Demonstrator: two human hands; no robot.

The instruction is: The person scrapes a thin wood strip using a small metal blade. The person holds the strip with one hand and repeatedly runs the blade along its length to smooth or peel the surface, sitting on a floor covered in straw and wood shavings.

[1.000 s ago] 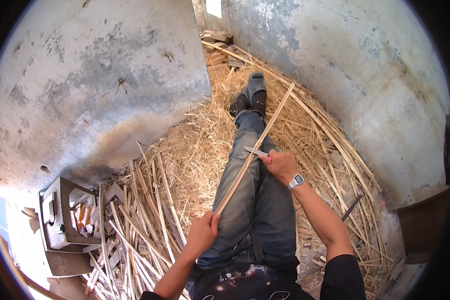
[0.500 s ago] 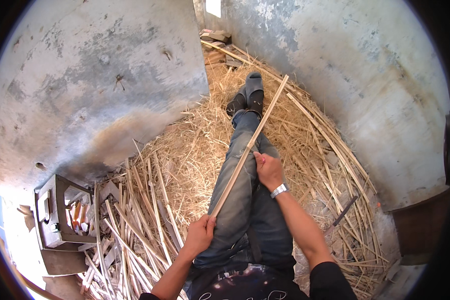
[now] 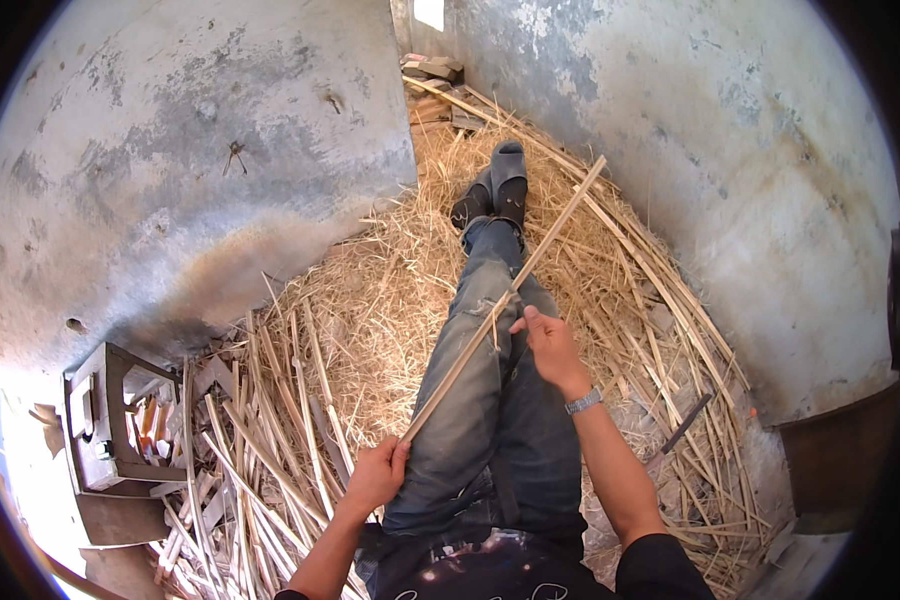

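Observation:
A long pale strip of split bamboo or wood (image 3: 460, 365) lies slantwise across my jeans (image 3: 470, 420), its far end reaching up to the right over the straw. My left hand (image 3: 375, 475) is closed around the near end, beside my left thigh. Over my other leg, my right hand (image 3: 552, 348) is curled just right of the strip's middle and apart from it. The right fingers are bent in, and whatever they hold is hidden or too small to name. A thin sliver (image 3: 496, 335) hangs from the strip near that hand.
Straw-like shavings (image 3: 370, 310) cover the floor around my outstretched legs. Many long strips lie in a pile (image 3: 280, 440) at left and along the right wall (image 3: 690, 310). A wooden frame (image 3: 120, 430) stands far left. A dark stick (image 3: 690, 422) lies at right.
My right hand has moved off the strip, slightly right and toward me. My left hand has shifted left and a little nearer, and the strip's far end has swung right.

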